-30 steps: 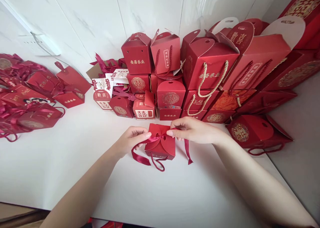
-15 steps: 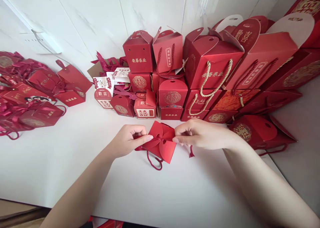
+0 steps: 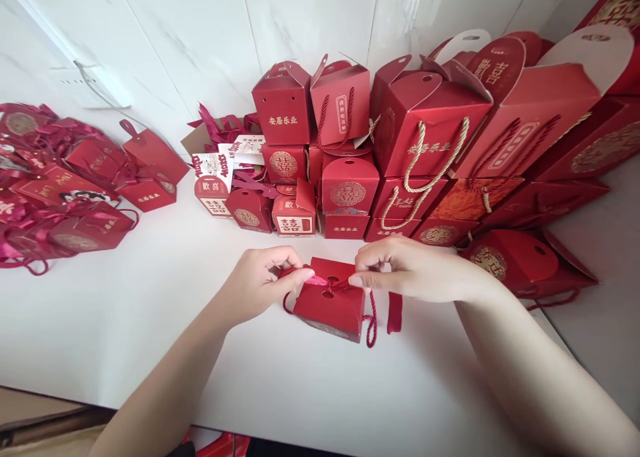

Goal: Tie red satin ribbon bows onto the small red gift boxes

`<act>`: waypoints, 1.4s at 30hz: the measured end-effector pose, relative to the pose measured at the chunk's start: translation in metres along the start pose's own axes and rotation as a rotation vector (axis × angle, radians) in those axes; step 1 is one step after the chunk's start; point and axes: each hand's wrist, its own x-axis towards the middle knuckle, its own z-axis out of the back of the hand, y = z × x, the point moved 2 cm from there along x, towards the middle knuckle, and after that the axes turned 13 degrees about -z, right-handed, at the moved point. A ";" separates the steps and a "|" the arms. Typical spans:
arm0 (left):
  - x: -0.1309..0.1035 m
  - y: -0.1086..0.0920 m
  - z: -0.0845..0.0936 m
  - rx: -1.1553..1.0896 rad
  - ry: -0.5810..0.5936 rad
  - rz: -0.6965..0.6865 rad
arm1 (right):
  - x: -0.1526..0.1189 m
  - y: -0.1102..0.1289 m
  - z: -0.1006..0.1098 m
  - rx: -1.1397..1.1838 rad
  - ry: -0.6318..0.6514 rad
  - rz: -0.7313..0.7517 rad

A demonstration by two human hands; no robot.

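A small red cardboard box (image 3: 333,311) with a folded top stands on the white bench (image 3: 150,337), near the middle of the scene and between the two hands. A shiny crimson satin ribbon (image 3: 317,281) runs across its top, gathered at the middle beside the round holes in the flaps. The left hand (image 3: 275,277) pinches the ribbon between thumb and fingers at the left of the box; the right hand (image 3: 395,267) pinches it in the same way at the right. The hands are apart from each other. A loose ribbon end (image 3: 395,312) hangs to the right of the box, just beside a twisted dark-red rope handle (image 3: 371,327).

On the far side, stacked red gift boxes with gold print and rope handles stand before a white marbled wall (image 3: 310,17); among them is a large red box with cream-gold rope handles (image 3: 425,140). A smaller red-and-white box with a square double-happiness character (image 3: 294,220) stands lower, at the left of the stack. Farther left, red boxes tied with crimson ribbons (image 3: 85,233) lie heaped together.
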 end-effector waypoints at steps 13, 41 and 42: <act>0.010 0.028 0.004 -0.177 0.277 0.040 | 0.015 -0.019 0.010 0.028 -0.025 -0.035; 0.011 0.037 -0.006 -0.422 0.444 0.070 | 0.029 -0.042 0.009 0.150 0.149 -0.062; 0.011 0.038 -0.003 -0.416 0.485 0.062 | 0.030 -0.043 0.009 0.155 0.155 -0.068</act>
